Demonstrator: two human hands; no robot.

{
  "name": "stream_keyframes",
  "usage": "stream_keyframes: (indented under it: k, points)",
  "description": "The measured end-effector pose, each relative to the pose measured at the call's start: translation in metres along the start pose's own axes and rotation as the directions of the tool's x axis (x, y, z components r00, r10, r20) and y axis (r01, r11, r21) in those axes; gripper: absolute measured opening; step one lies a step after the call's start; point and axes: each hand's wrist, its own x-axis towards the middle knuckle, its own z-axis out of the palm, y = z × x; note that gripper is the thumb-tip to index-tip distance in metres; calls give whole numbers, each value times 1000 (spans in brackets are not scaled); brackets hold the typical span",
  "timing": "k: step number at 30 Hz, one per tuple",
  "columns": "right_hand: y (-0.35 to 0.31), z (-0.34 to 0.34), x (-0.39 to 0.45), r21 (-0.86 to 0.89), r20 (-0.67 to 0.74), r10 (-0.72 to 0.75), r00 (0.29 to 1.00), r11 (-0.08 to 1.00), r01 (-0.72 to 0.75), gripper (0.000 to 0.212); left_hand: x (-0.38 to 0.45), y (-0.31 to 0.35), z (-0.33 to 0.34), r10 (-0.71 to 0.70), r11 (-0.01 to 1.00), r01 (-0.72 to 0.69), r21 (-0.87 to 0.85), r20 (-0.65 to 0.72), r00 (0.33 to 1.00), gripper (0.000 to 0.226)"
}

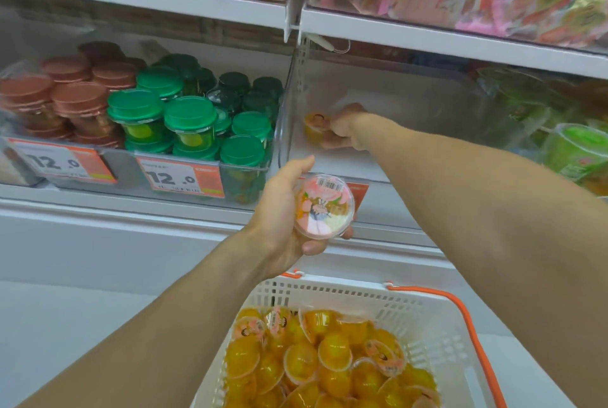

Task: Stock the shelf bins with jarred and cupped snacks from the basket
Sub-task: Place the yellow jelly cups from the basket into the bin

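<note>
Deep inside the clear plastic shelf bin (427,104), the right hand (345,126) grasps a small orange jelly cup (314,128) resting on the bin floor. Nearer, the left hand (289,207) holds a round clear-lidded cup with a pink printed seal (325,207), fingers curled round it. Below both hands, the white slatted plastic basket with orange handles (437,325) holds many more orange cups. Left of the hands stand green-lidded jars (190,118).

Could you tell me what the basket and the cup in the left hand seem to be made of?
The basket looks like white moulded plastic, given its slotted lattice walls. The cup in the left hand seems clear glossy plastic with a printed film lid.
</note>
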Motion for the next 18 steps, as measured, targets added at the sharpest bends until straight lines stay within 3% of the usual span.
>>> stream_keyframes:
  k: [9, 13, 16, 18]
  points:
    - [-5, 15, 16, -33, -55, -38, 998, 999, 37, 46, 3, 4, -2, -37, 999, 38, -31, 32, 999, 63]
    - [-9, 1, -8, -62, -15, -52, 999, 997, 51, 42, 0, 6, 1, -19, 999, 20, -42, 34, 999, 60]
    - [-19, -22, -42, -205, 52, -156, 986, 965, 163, 36, -2, 5, 5, -5, 999, 7, -38, 37, 999, 48]
    - [-23, -40, -80, -166, 168, -265, 949, 942, 292, 25, -4, 5, 7, -8, 1000, 9, -29, 47, 999, 41]
